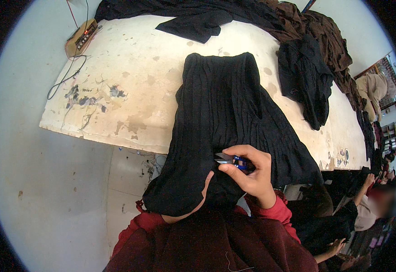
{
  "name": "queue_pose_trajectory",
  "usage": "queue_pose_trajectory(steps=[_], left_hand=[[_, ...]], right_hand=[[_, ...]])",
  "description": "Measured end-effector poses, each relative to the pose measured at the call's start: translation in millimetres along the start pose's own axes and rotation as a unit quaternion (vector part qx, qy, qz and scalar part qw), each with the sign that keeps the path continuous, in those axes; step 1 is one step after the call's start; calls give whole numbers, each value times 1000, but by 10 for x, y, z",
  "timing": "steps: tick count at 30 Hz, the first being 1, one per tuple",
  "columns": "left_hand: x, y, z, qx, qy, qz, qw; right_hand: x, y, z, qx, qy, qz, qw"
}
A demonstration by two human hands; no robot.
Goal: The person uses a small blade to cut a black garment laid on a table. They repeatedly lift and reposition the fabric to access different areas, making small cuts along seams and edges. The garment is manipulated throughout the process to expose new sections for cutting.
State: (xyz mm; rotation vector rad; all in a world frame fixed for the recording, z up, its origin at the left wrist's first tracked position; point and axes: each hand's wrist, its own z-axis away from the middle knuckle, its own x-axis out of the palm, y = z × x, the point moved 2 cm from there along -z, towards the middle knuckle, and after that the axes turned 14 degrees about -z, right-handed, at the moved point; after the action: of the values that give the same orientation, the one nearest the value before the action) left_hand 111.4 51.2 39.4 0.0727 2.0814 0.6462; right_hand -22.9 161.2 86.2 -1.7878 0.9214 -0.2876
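Nearest, the right hand point(248, 174) is clenched on small blue-handled thread snips point(229, 160) – blades pointed to the person's left, long axis roughly horizontal, tips touching the black ribbed garment point(225, 109). The left hand point(193, 206) is mostly hidden under the garment's near hem, w/ only a strip of wrist seen – its grip can't be told. The garment is laid w/ its long axis running away from the person across the stained pale surface point(130, 81); beyond, dark fabric is heaped point(307, 68) at the far edge.

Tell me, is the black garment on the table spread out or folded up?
Spread out. The black garment lies flat and opened wide on the table, its near edge draped over the left hand.
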Motion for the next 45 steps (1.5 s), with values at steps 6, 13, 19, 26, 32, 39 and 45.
queue_pose_trajectory(steps=[6, 13, 19, 26, 32, 39, 45], left_hand=[[-19, -20, -62, 23, -11, 19, 999], [2, -37, -55, 80, -15, -7, 997], [65, -55, -26, 103, -62, 58, 991], [246, -310, 159, 19, -281, 488, 826], [274, -313, 181, -331, -388, 578, 637], [218, -178, 52, -286, -244, 580, 723], [66, -105, -14, -281, -282, 576, 714]], right_hand=[[-6, -103, -101, -56, -24, 79, 995], [-50, -24, -26, 11, 25, -2, 1000], [227, -311, 77, -20, -197, 60, 978], [220, 115, 208, -72, -136, 17, 988], [217, 214, 323, 11, -148, -100, 984], [-144, -21, -1, -9, -2, -22, 1000], [-98, 144, -186, -64, -39, 22, 997]])
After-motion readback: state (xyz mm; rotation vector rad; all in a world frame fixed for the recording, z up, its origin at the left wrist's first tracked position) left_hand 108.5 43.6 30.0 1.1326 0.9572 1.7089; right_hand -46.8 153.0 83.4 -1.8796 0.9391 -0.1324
